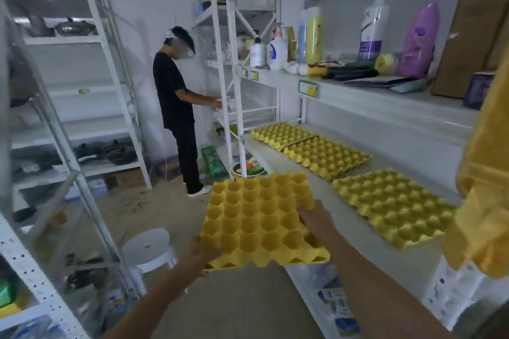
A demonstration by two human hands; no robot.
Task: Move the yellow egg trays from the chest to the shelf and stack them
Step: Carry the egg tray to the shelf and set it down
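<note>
I hold a yellow egg tray (259, 220) in front of me, in the aisle just left of the white shelf (355, 231). My left hand (199, 254) grips its near left corner from below. My right hand (316, 219) grips its right edge, thumb on top. Three more yellow egg trays lie side by side on the shelf: a near one (394, 206), a middle one (327, 157) and a far one (282, 135). A blurred yellow mass (484, 187), close to the camera, hangs at the right edge. The chest is not in view.
A person in black (179, 107) stands at the far end of the aisle, reaching into the shelving. A white stool (147, 246) stands on the floor to my left. Bottles (371, 25) and boxes fill the shelf above. Metal racks (74, 124) line the left side.
</note>
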